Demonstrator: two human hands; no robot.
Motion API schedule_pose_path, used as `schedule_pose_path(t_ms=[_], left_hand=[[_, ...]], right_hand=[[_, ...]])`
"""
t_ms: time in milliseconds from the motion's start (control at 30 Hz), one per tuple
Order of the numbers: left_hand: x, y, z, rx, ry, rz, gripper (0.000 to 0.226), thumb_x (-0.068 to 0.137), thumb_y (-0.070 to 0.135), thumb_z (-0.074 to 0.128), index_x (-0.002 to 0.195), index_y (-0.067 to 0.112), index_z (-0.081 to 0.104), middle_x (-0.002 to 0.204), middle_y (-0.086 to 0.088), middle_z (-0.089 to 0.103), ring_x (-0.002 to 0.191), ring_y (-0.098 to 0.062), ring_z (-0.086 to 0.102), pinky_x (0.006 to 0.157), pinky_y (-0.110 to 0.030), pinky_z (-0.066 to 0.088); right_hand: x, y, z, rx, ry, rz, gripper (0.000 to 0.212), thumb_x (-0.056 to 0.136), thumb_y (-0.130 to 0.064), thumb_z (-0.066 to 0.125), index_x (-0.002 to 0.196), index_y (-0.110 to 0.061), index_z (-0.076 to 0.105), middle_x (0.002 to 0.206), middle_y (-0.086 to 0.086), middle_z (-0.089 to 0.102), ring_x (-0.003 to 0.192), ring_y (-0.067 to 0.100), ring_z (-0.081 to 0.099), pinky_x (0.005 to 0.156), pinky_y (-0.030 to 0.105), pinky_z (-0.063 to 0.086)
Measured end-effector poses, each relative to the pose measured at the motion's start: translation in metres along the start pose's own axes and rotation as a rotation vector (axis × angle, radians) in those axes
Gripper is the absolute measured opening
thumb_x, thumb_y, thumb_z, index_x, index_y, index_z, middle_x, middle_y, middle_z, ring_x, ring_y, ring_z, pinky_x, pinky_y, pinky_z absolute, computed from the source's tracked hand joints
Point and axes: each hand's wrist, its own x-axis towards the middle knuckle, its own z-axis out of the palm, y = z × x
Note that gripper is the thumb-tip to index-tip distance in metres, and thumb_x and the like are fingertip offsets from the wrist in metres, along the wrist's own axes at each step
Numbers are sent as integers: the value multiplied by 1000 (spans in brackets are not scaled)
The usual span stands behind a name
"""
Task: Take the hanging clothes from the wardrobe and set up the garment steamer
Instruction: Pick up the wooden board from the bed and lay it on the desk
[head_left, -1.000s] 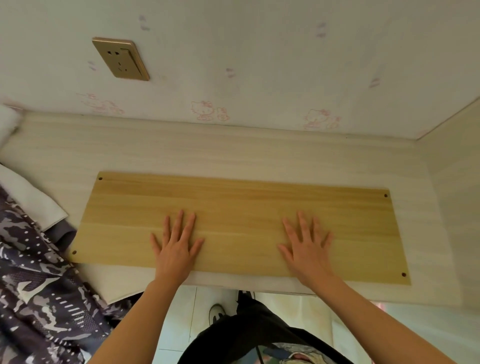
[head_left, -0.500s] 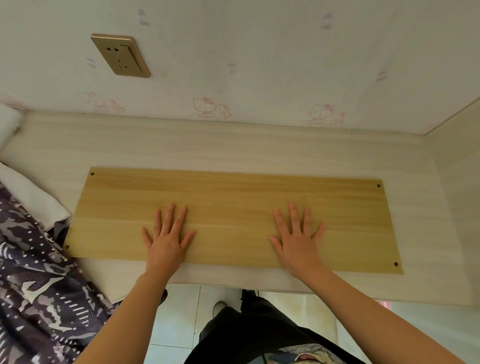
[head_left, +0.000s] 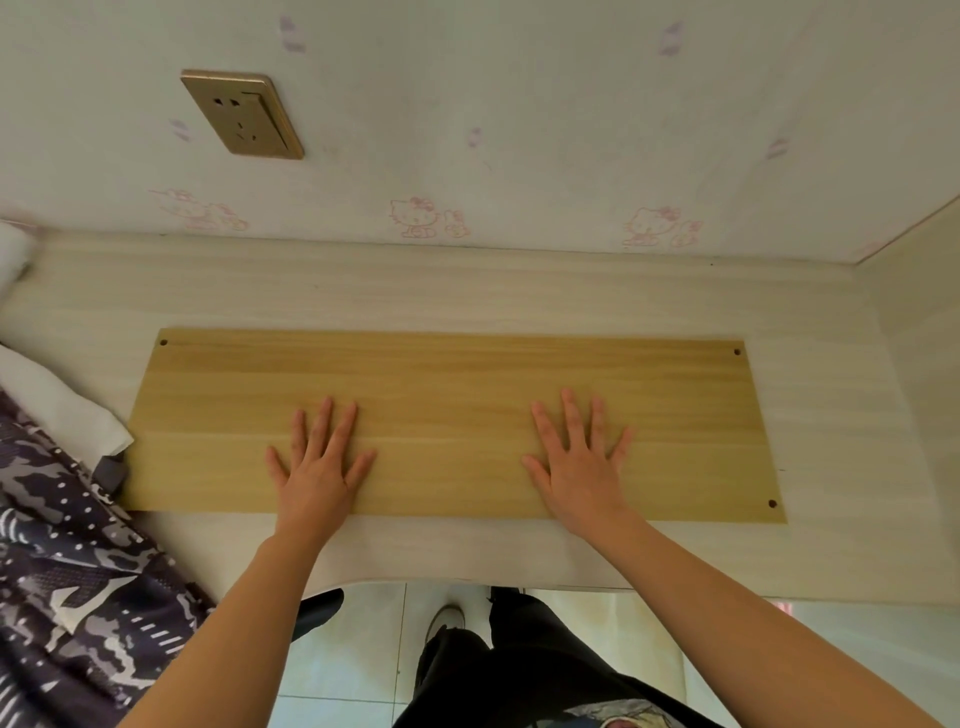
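At the left a dark patterned fabric (head_left: 62, 597) lies heaped just beside the board's (head_left: 452, 384) near-left corner. Whether it is one of the clothes we cannot tell, and neither wardrobe nor steamer is in view. A socket (head_left: 241, 114) sits on the wall above, handy for the steamer's plug, we judge. Our left hand (head_left: 319, 467) and right hand (head_left: 582, 467) both lie flat on the board, fingers straight and spread wide, holding nothing. To settle the board well we should press evenly through both palms, keep it square to the desk's (head_left: 467, 291) near edge, and keep it off the fabric.
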Motion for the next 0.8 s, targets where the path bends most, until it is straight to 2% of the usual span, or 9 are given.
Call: schedule_pose_path(t_ms=[67, 300, 467, 567, 667, 800], left_hand=[[0, -3, 0, 2, 3, 9, 64, 91, 62, 28, 148, 47, 4, 159, 17, -6, 146, -18, -13, 112, -59, -4], [-8, -10, -2, -2, -8, 18, 63, 92, 61, 29, 148, 47, 4, 159, 17, -5, 147, -18, -13, 112, -60, -3], [-13, -15, -6, 5, -23, 33, 64, 92, 62, 30, 148, 47, 4, 159, 17, -5, 147, -18, -13, 112, -60, -1], [-12, -13, -9, 20, -46, 19, 64, 92, 63, 30, 148, 47, 5, 159, 16, -6, 147, -18, -13, 112, -60, 0], [-14, -5, -15, 17, -57, -2, 62, 94, 58, 33, 149, 42, 10, 160, 13, -2, 147, -21, -9, 113, -57, 5], [-26, 7, -19, 16, -48, 31, 58, 97, 45, 39, 150, 28, 23, 160, 5, 11, 147, -24, 3, 115, -50, 12]], right_hand=[[-2, -2, 3, -1, 3, 9, 70, 87, -66, 6, 151, -37, 2, 161, 6, -8, 144, 42, -9, 104, 73, -1], [-11, -8, 5, -16, -19, 20, 73, 83, -68, -4, 149, -38, -10, 159, 4, -17, 143, 40, -17, 105, 72, -4], [-21, -16, 1, -8, -42, 31, 74, 84, -69, 0, 151, -36, -1, 160, 5, -11, 144, 42, -11, 105, 72, -1], [-20, -16, -4, -2, -68, 27, 71, 88, -67, 12, 150, -36, 0, 160, 4, -11, 144, 40, -12, 107, 71, 2], [-23, -16, -13, 24, -76, 45, 69, 94, -59, 28, 152, -27, 6, 161, 4, -7, 146, 37, -9, 112, 65, 7], [-48, -26, -19, 91, -58, 91, 68, 98, -49, 34, 152, -17, 8, 161, 7, 0, 146, 34, -5, 116, 55, 6]])
